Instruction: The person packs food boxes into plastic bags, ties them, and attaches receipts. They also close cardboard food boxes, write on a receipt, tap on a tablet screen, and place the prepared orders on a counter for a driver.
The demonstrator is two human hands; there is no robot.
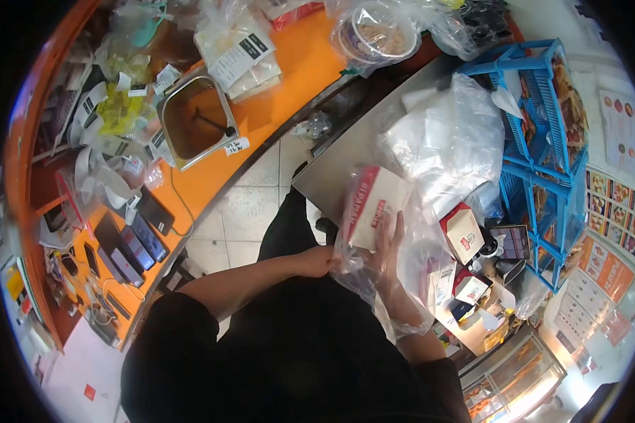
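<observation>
A white and red printed box [379,206] sits inside a clear plastic bag [360,271] at the near edge of the metal table [331,166]. My right hand [388,243] lies against the near side of the box, fingers stretched along it, with bag film around the wrist. My left hand [317,261] is closed on the bag's edge, left of the box. Beyond the box is a heap of clear plastic bags [448,130].
Blue plastic racks [536,166] stand at the right, near smaller printed boxes [461,234]. An orange counter [261,120] on the left holds a metal tray [197,116], several phones [143,243] and bagged goods [243,56]. A bagged tub [379,35] is at the top.
</observation>
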